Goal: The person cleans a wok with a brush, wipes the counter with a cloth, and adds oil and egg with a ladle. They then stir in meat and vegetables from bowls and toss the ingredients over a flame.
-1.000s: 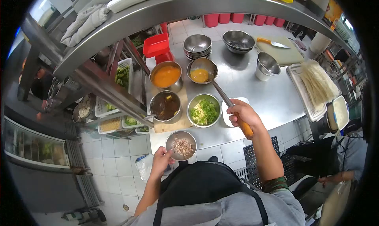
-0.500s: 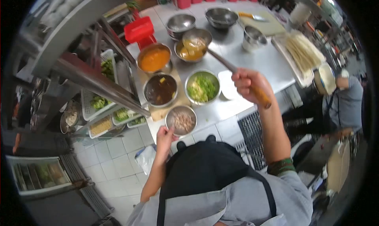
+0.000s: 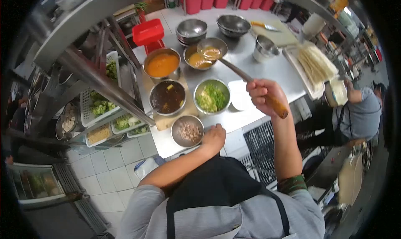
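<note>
An orange-handled knife (image 3: 267, 26) lies on a pale cutting board (image 3: 284, 36) at the far end of the worktop (image 3: 288, 81), near stacked steel bowls (image 3: 234, 25). A co-worker in grey (image 3: 360, 118) stands at right; green vegetables (image 3: 100, 106) sit in a white basket (image 3: 85, 107) at left.

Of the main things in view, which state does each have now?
Ladle: scoop holds yellow liquid
Right hand: closed around ladle handle
Meat bowl: uncovered, partly filled
Left hand: beside meat bowl, grip unclear
Yellow-liquid bowl: uncovered, partly filled
Orange-liquid pot: uncovered, liquid inside
Dark-liquid pot: uncovered, liquid inside
Greens bowl: uncovered, partly filled
Knife: lying on cutting board
Metal bowls: stacked
</note>
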